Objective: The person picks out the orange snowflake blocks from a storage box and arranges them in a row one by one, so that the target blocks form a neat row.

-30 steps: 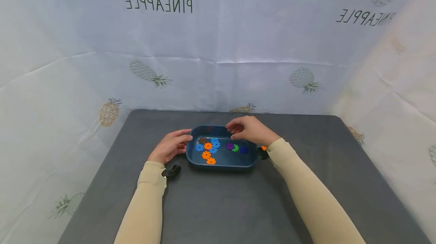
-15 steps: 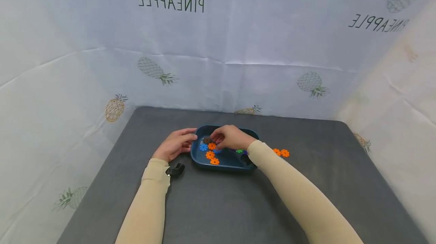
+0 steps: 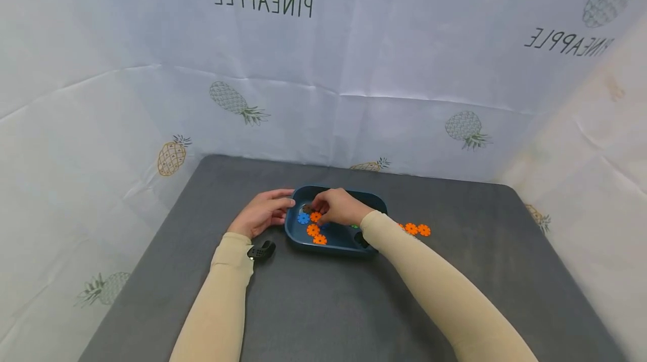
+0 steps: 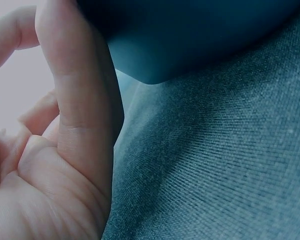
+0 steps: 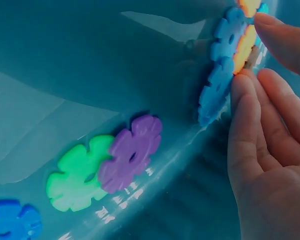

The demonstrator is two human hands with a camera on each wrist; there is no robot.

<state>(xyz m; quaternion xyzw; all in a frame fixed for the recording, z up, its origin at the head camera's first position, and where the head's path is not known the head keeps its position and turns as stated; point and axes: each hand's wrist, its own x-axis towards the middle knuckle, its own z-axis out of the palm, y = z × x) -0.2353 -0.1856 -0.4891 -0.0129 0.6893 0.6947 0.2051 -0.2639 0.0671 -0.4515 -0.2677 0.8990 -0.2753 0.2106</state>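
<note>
My left hand [image 3: 259,214] holds the left end of a dark blue tray [image 3: 331,250], thumb at the rim and fingers round the outside. In the left wrist view the thumb [image 4: 72,75] lies against the tray wall. My right hand [image 3: 341,207] reaches down inside the tray, thumb and fingertips apart. In the right wrist view its fingertips are by an orange flower-shaped plastic disc [image 5: 245,47] and an overlapping blue flower-shaped disc [image 5: 216,95]. Whether they touch the discs is unclear. A brown disc [image 3: 306,208] and more orange discs [image 3: 313,230] lie to the left.
Elsewhere in the tray are a green disc [image 5: 72,177], a purple disc [image 5: 132,152] and a darker blue disc [image 5: 12,220]. Outside it, to the right, several orange discs [image 3: 411,229] lie on the grey table [image 3: 313,306]. A pineapple-print cloth [image 3: 394,53] hangs behind.
My right hand has moved left from above the tray's right half, down among the discs at left. Orange discs outside have come into sight. My left hand stays at the tray.
</note>
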